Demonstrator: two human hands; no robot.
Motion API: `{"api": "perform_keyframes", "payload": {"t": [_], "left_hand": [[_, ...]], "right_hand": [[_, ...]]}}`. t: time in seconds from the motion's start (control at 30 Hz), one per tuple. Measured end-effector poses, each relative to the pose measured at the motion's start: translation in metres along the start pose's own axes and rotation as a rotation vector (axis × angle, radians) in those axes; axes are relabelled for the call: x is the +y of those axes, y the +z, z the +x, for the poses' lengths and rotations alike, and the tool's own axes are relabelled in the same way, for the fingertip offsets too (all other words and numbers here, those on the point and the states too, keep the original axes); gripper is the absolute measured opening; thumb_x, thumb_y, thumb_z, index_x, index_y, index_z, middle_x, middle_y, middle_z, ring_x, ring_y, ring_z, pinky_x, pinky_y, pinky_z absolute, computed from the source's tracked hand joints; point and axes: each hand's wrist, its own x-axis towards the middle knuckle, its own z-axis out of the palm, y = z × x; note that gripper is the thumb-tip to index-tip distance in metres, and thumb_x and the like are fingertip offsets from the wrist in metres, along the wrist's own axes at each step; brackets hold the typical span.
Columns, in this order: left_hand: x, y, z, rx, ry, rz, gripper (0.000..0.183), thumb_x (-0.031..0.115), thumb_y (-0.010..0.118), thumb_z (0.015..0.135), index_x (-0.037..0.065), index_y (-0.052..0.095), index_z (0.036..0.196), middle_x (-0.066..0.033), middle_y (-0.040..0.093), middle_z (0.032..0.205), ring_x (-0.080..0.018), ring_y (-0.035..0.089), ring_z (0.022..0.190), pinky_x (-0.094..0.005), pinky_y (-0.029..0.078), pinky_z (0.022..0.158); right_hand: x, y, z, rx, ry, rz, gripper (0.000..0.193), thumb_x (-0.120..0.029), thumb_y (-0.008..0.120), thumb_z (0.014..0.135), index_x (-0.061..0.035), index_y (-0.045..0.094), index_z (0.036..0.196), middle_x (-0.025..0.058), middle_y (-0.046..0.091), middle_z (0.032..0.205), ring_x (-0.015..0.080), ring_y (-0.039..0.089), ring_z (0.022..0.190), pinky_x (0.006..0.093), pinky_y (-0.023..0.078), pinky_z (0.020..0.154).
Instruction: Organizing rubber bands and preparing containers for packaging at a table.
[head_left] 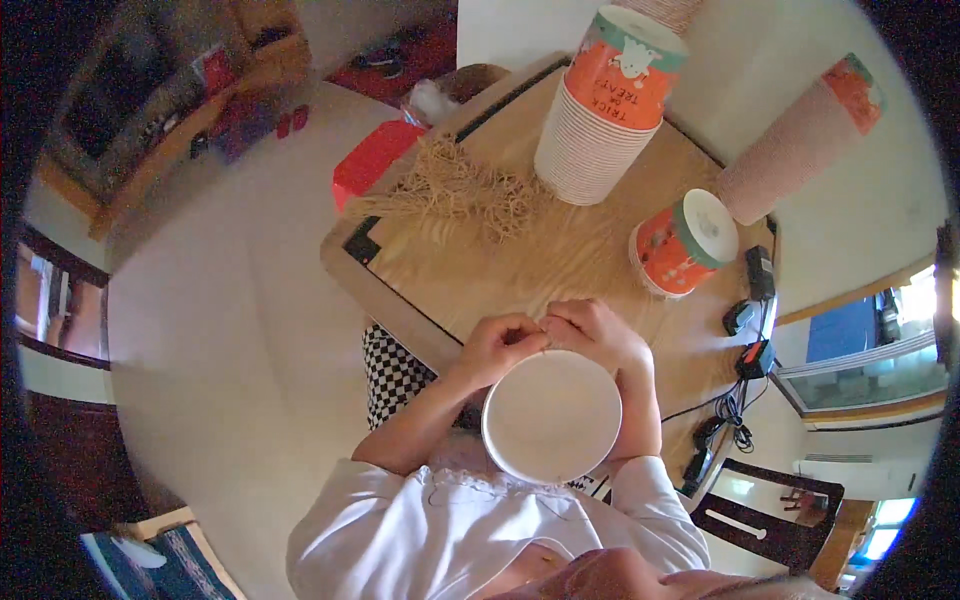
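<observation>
A round white paper tub (552, 418) is close to my chest, its open mouth toward me and its inside plain white. Both my hands meet at its far rim. My left hand (503, 347) is closed in a pinch there, thumb and fingertips together. Beside it, my right hand (597, 330) is also closed, its fingers curled inward against the left fingertips. Whatever is between the fingers is too small to make out. Farther off on the wooden table lies a loose heap of tan strings (470, 192).
A tall stack of orange-and-green printed paper tubs (600, 110) stands at the table's back. A shorter stack (685, 243) is to its right, a long leaning stack (805, 145) behind. Black adapters and cables (735, 405) line the right edge. A red box (372, 163) sits past the left edge.
</observation>
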Motion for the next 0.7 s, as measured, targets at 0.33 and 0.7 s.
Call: {"api": "perform_keyframes", "payload": {"t": [0.33, 0.7], "left_hand": [[0.001, 0.003, 0.003, -0.034, -0.082, -0.06, 0.014, 0.015, 0.066, 0.083, 0.001, 0.064, 0.082, 0.0024, 0.059, 0.067, -0.0036, 0.053, 0.063, -0.0208, 0.044, 0.055], [-0.005, -0.019, 0.009, -0.207, 0.046, -0.145, 0.004, 0.0, 0.063, 0.081, 0.003, 0.06, 0.08, -0.0001, 0.051, 0.085, -0.0067, 0.051, 0.076, -0.0204, 0.043, 0.065]], "right_hand": [[0.004, -0.003, -0.009, 0.093, -0.187, -0.004, 0.017, -0.017, 0.053, 0.088, -0.0006, 0.053, 0.083, 0.0143, 0.056, 0.076, 0.0325, 0.056, 0.07, 0.0372, 0.044, 0.062], [0.016, -0.003, -0.009, 0.172, -0.223, 0.017, 0.011, -0.008, 0.065, 0.079, -0.001, 0.057, 0.081, 0.0111, 0.058, 0.075, 0.0285, 0.059, 0.069, 0.0352, 0.046, 0.061]]}}
